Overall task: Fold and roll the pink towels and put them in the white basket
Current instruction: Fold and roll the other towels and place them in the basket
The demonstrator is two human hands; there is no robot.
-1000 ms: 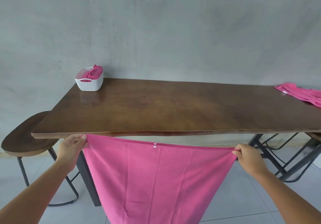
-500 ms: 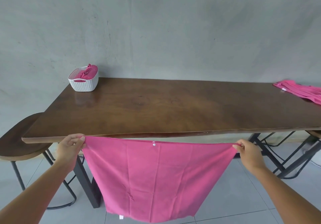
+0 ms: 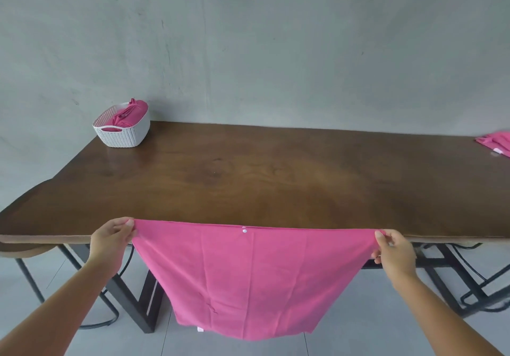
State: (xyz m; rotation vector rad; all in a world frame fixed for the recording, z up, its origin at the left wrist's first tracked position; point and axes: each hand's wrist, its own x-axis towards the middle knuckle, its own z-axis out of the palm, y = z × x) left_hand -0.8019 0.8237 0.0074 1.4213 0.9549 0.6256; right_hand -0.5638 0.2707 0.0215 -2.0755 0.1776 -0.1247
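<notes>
At far left, a white basket (image 3: 121,130) sits on the back left corner of a dark wooden table (image 3: 248,179), with rolled pink towels (image 3: 129,114) poking above its rim. Nearer the camera, the person's left hand (image 3: 111,241) pinches one top corner of a pink towel (image 3: 248,281) between curled fingers and thumb, just at the table's near edge. The towel is stretched taut, its long top edge running left to right along that edge, the rest hanging straight down in front of the table toward the grey tiled floor; a small white snap (image 3: 244,230) shows near the middle of the top hem. The right hand (image 3: 393,253) pinches the opposite corner the same way, the two hands held wide apart. At far right, more pink cloths (image 3: 496,143) lie flat on the tabletop.
</notes>
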